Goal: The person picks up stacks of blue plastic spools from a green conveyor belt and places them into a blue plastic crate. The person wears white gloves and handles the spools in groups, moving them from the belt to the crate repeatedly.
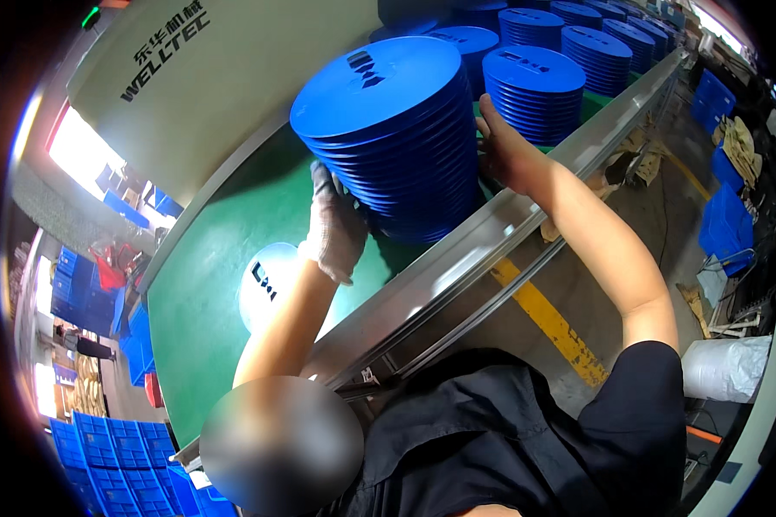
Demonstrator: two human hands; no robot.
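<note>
A tall stack of blue round discs (388,142) stands between my two hands, over the green belt near its metal edge. Dark cut-out marks show on its top disc. My left hand (334,226), in a pale glove with dark fingertips, is pressed to the stack's lower left side. On the right side, my right hand (510,155) is against the stack with its thumb up; its other fingers are partly hidden. Whether the stack's base rests on the belt I cannot tell. Beside my left forearm, a white round disc (265,271) with similar dark marks lies on the belt.
More blue disc stacks (535,90) stand in rows at the far right of the green belt (203,319). A metal rail (422,284) borders the belt. A large pale machine housing (224,77) rises behind. Blue crates (112,452) are piled at lower left.
</note>
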